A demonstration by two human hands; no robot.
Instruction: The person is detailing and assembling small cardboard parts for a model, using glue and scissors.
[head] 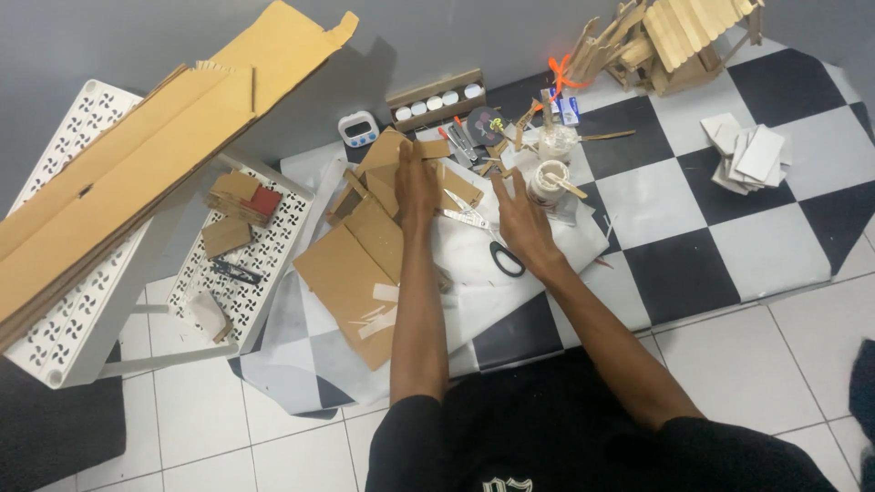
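You sit on a white-tiled floor [228, 410] with a black-and-white checkered mat [693, 228] spread before you against a grey wall. Take the black-handled scissors [497, 246] as your landmark, lying on the white sheet [510, 292] near the mat's middle.

Nearest you and left of the scissors lies a large flat cardboard panel [342, 282], matte brown, with pale offcut strips on it. Just above the scissors your right hand [521, 223] hovers or rests, fingers [503, 187] loosely spread and holding nothing I can make out. Left of the scissors, your left hand [416, 187] presses flat, fingers together, on a heap of cut cardboard pieces [387, 173]; whether it pinches one I cannot tell.

Just beyond the scissors stands a small round glue pot [547, 182] with a stick in it. Far left, white perforated racks [264, 246] carry small cardboard scraps and long folded sheets.

Farthest back and right of the scissors stands a little house of wooden craft sticks [674, 36], apparently mostly built. The cardboard, by contrast, looks only cut, not yet assembled, so I judge that part barely begun.
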